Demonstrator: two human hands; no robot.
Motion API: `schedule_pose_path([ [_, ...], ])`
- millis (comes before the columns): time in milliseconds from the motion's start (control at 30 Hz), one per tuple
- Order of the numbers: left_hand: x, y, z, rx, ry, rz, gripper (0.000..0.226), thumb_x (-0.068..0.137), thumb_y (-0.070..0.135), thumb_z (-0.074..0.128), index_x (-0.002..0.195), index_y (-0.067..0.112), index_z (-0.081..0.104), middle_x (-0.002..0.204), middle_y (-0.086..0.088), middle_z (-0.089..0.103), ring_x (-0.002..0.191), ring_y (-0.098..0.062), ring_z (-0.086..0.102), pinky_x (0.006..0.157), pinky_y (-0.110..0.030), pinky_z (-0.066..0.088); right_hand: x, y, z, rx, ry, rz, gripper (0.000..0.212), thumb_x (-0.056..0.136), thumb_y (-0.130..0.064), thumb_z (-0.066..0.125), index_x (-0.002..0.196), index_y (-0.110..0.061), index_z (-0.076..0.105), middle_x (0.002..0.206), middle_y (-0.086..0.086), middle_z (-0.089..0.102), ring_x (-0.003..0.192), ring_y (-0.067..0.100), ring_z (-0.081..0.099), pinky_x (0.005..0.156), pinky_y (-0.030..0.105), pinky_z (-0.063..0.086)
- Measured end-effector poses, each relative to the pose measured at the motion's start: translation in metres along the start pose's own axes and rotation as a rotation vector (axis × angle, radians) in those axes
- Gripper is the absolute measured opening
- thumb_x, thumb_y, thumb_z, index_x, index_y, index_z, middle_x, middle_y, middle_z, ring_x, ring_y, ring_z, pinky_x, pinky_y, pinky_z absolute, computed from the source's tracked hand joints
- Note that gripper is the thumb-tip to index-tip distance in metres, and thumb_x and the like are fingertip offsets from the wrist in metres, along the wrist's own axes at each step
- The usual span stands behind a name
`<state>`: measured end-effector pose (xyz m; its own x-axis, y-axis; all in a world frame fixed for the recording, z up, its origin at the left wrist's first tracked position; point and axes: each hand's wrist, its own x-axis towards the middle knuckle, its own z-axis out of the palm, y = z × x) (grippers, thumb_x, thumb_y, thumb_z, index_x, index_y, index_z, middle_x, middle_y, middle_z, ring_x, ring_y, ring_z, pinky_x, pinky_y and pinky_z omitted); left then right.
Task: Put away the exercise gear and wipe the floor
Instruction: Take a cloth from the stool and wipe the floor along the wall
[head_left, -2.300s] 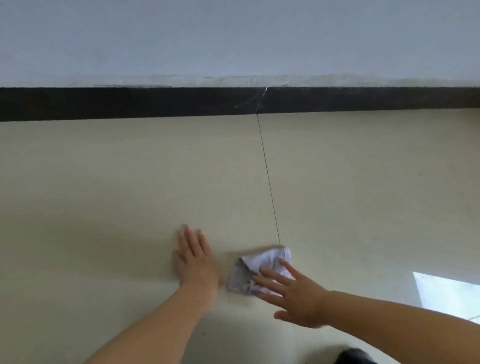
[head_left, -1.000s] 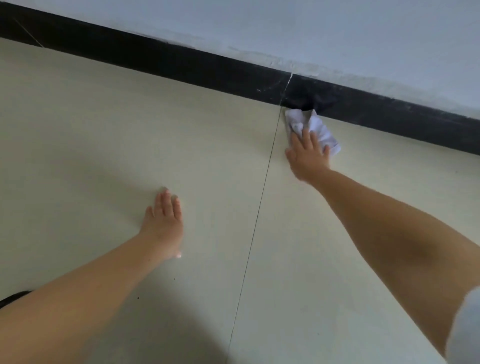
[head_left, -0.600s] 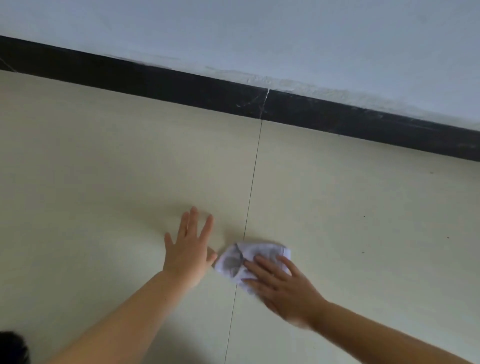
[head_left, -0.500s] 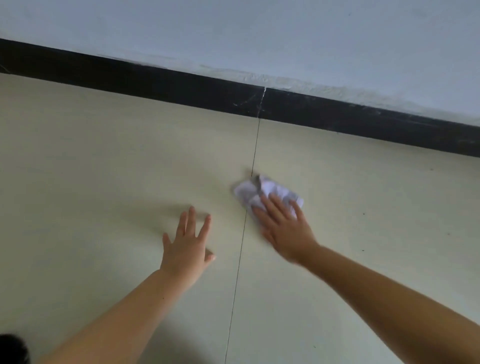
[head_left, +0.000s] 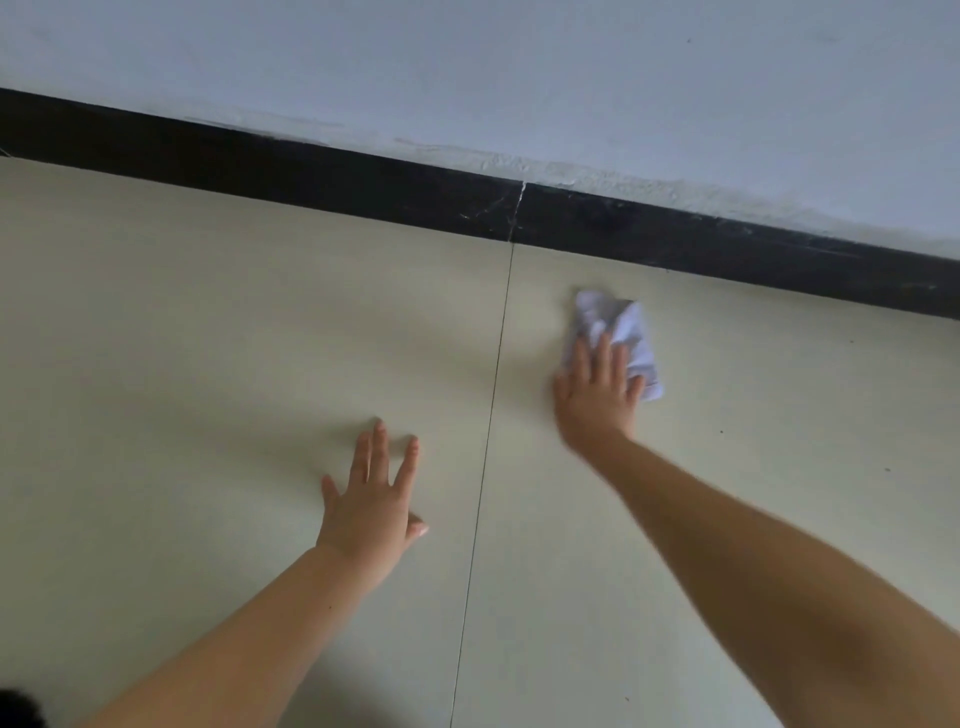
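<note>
Floor (head_left: 208, 364): pale cream tile, smooth, a few dark specks to the right. One thin grout line (head_left: 488, 415) running from the skirting toward the camera, passing between the two hands. Skirting (head_left: 311, 176): black band along the foot of the wall, slanting down to the right, with a pale vertical joint in line with the grout. Wall (head_left: 519, 67): light grey-white, rough ragged paint edge just above the skirting.

Cloth (head_left: 631, 332): white, crumpled, flat on the floor right of the grout line, near the skirting but apart from it. Right hand (head_left: 597, 395): palm down on the near part of the cloth, fingers straight and close together, pressing it to the tile; far and right edges of the cloth showing beyond the fingertips.

Left hand (head_left: 371, 499): flat on bare tile left of the grout line, fingers spread, thumb out, holding nothing, well apart from the cloth.
</note>
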<state>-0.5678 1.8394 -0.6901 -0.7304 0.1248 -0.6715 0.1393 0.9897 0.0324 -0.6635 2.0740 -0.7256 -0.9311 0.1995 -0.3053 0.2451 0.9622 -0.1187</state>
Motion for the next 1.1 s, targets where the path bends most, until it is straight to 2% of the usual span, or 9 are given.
schedule_pose_path([
  [200, 0.002, 0.001, -0.001, 0.040, -0.015, -0.010, 0.088, 0.092, 0.049, 0.048, 0.150, 0.024, -0.013, 0.156, -0.014, -0.024, 0.146, -0.028, -0.014, 0.111, -0.053, 0.026, -0.177, -0.008, 0.072, -0.147, -0.117, -0.736, 0.060, 0.086, -0.049, 0.039, 0.140, -0.023, 0.040, 0.152, 0.006, 0.035, 0.139, 0.029, 0.032, 0.105, 0.054, 0.022],
  [333, 0.003, -0.001, 0.001, 0.062, 0.004, -0.005, 0.090, 0.092, 0.052, 0.048, 0.150, 0.024, -0.016, 0.155, -0.015, -0.026, 0.146, -0.030, -0.013, 0.110, -0.053, 0.027, -0.202, 0.015, 0.103, -0.080, -0.077, -1.418, 0.034, 0.089, -0.034, 0.036, 0.111, -0.022, 0.058, 0.126, 0.009, 0.057, 0.102, 0.020, 0.068, 0.086, 0.041, 0.048],
  [467, 0.002, 0.000, 0.000, 0.067, -0.012, -0.007, 0.090, 0.092, 0.052, 0.047, 0.150, 0.023, -0.016, 0.155, -0.015, -0.026, 0.146, -0.030, -0.014, 0.111, -0.052, 0.026, -0.150, 0.072, 0.061, -0.158, 0.095, -1.039, 0.043, 0.099, -0.036, 0.026, 0.140, -0.028, 0.037, 0.151, 0.005, 0.031, 0.141, 0.027, 0.026, 0.105, 0.050, 0.027],
  [600, 0.002, 0.001, 0.000, 0.077, -0.006, 0.006, 0.093, 0.091, 0.054, 0.047, 0.149, 0.021, -0.017, 0.154, -0.016, -0.027, 0.146, -0.030, -0.014, 0.110, -0.052, 0.027, -0.015, 0.070, -0.003, -0.175, -0.052, -0.440, 0.059, 0.101, -0.041, 0.005, 0.150, -0.015, 0.021, 0.147, 0.019, 0.039, 0.132, 0.041, 0.041, 0.095, 0.061, 0.041],
  [733, 0.002, 0.000, -0.002, 0.081, -0.010, -0.009, 0.094, 0.090, 0.055, 0.047, 0.149, 0.021, -0.018, 0.153, -0.017, -0.028, 0.146, -0.031, -0.015, 0.111, -0.053, 0.026, 0.058, 0.088, -0.040, -0.124, -0.171, -0.204, 0.055, 0.102, -0.043, 0.012, 0.152, -0.026, -0.003, 0.160, -0.001, -0.011, 0.148, 0.025, -0.005, 0.116, 0.054, 0.009],
  [833, 0.003, 0.000, 0.004, 0.029, 0.062, 0.009, 0.099, 0.085, 0.054, 0.058, 0.151, 0.020, -0.007, 0.156, -0.019, -0.019, 0.147, -0.033, -0.004, 0.106, -0.056, 0.032, 0.050, 0.080, -0.036, -0.115, -0.192, -0.173, 0.057, 0.101, -0.045, 0.014, 0.152, -0.026, -0.003, 0.160, -0.002, -0.013, 0.148, 0.025, -0.007, 0.115, 0.054, 0.006],
  [967, 0.004, -0.001, 0.006, 0.014, 0.075, 0.010, 0.099, 0.084, 0.053, 0.059, 0.151, 0.021, -0.005, 0.156, -0.018, -0.018, 0.147, -0.033, -0.003, 0.106, -0.057, 0.031, -0.048, 0.092, 0.001, -0.204, -0.023, -0.387, 0.066, 0.098, -0.053, 0.005, 0.149, -0.015, 0.025, 0.158, 0.011, 0.018, 0.137, 0.038, 0.034, 0.101, 0.058, 0.032],
  [1033, 0.005, -0.001, 0.004, 0.048, 0.000, -0.008, 0.094, 0.089, 0.054, 0.050, 0.150, 0.022, -0.015, 0.155, -0.016, -0.024, 0.147, -0.030, -0.012, 0.109, -0.055, 0.026, -0.123, 0.099, 0.030, -0.182, 0.024, -0.574, 0.058, 0.098, -0.049, 0.021, 0.150, -0.023, 0.021, 0.159, 0.010, 0.014, 0.137, 0.034, 0.031, 0.106, 0.055, 0.024],
  [1100, 0.006, -0.001, 0.003, 0.081, -0.001, -0.006, 0.093, 0.090, 0.054, 0.048, 0.150, 0.022, -0.015, 0.155, -0.016, -0.024, 0.146, -0.030, -0.013, 0.110, -0.054, 0.027, -0.181, 0.066, 0.046, -0.134, 0.023, -0.848, 0.053, 0.087, -0.039, 0.042, 0.135, -0.019, 0.048, 0.142, 0.019, 0.045, 0.125, 0.026, 0.048, 0.102, 0.050, 0.029],
])
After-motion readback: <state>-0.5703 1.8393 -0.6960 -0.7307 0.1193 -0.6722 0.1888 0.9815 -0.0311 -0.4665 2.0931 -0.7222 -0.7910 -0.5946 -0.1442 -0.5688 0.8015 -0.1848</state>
